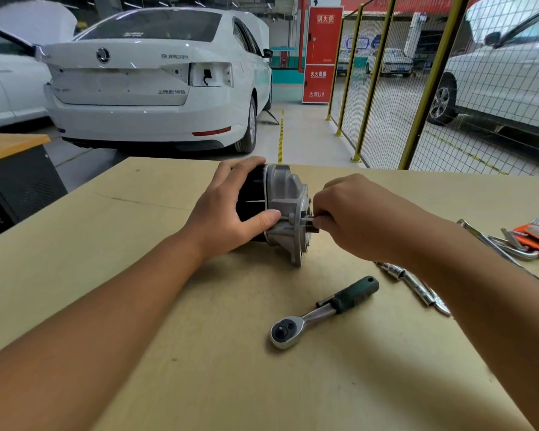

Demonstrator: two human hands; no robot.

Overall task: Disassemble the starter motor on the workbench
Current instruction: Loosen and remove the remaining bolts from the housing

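Observation:
The starter motor (285, 200) lies on its side in the middle of the workbench (137, 275), with a black body on the left and a grey cast housing on the right. My left hand (227, 209) grips the black body, its thumb pressed on the housing. My right hand (352, 213) pinches a thin metal bolt (307, 217) that sticks out of the housing's flange. The fingertips of my right hand hide the bolt's outer end.
A ratchet wrench with a green handle (324, 311) lies in front of the motor. Sockets and an extension bar (414, 283) lie to the right, partly under my right forearm. An orange hex key set (532, 241) sits at the right edge. White cars and a yellow mesh fence stand beyond the bench.

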